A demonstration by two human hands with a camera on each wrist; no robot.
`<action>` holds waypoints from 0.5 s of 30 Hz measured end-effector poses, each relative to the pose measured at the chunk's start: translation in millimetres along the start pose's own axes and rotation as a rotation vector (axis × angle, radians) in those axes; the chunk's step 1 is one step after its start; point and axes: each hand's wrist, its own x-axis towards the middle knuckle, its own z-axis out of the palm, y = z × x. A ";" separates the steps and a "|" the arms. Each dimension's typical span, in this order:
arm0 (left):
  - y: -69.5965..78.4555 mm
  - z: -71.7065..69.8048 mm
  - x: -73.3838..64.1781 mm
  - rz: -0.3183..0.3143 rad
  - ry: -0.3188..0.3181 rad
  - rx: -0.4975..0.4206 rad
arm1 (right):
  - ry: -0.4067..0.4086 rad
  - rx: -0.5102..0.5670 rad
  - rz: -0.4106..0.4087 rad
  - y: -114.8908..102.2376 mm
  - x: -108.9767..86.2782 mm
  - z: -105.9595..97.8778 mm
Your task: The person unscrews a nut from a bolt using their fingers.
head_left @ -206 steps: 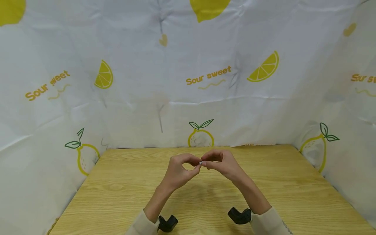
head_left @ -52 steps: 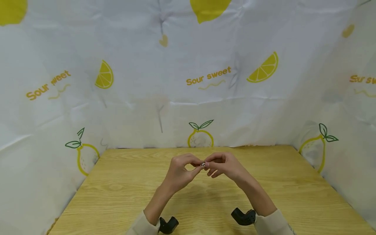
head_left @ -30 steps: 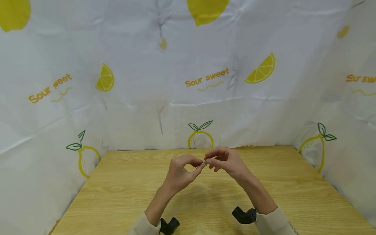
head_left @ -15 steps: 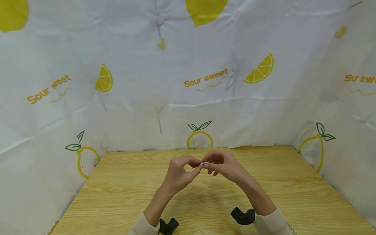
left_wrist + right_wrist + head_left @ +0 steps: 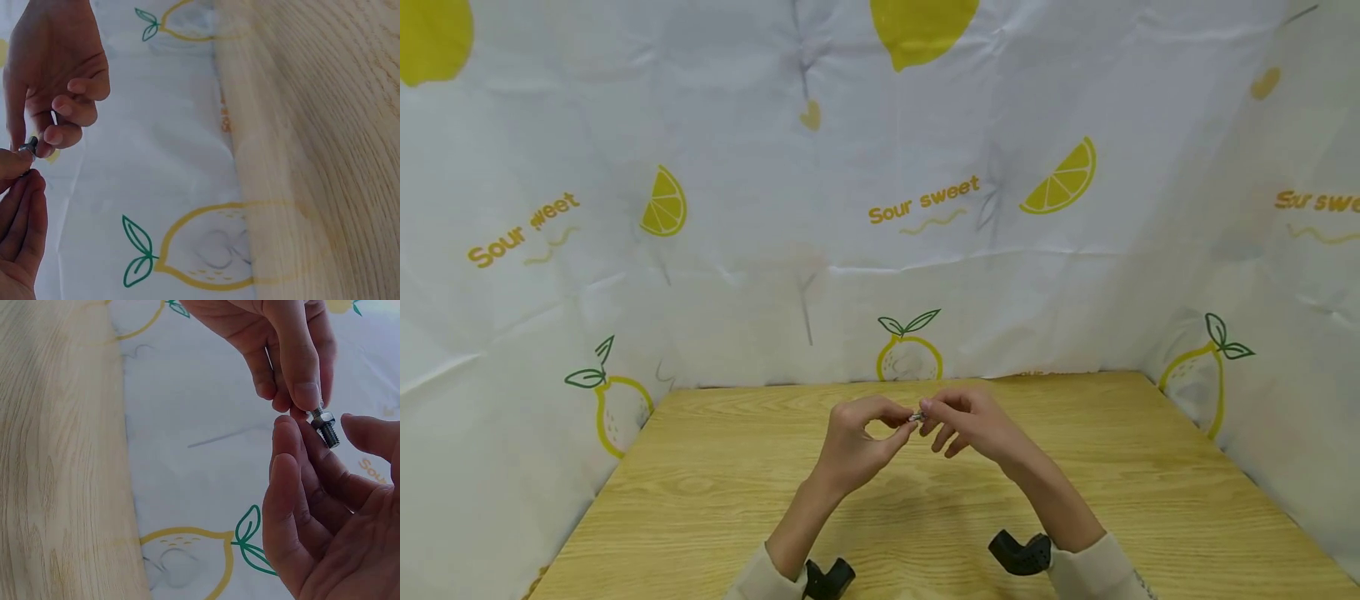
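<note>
Behind bolt point(image 5: 330, 434) and table point(image 5: 700, 492) hangs lemon-print cloth point(image 5: 737, 208).

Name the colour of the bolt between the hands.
Silvery grey, with a metallic sheen; the bolt shows best in the right wrist view.

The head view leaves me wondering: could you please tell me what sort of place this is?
Probably a makeshift indoor work or recording booth: a yellowish wood-grain table bordered by white lemon-printed sheeting, with a black angled device at each wrist.
</note>
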 end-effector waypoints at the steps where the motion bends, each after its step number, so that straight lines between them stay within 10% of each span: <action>1: 0.3 0.1 -0.4 -0.007 -0.001 0.006 | -0.015 -0.007 0.023 0.4 0.5 0.3; 15: -0.5 1.1 -0.6 0.021 0.007 -0.005 | -0.009 0.018 -0.021 3.9 -0.5 -2.3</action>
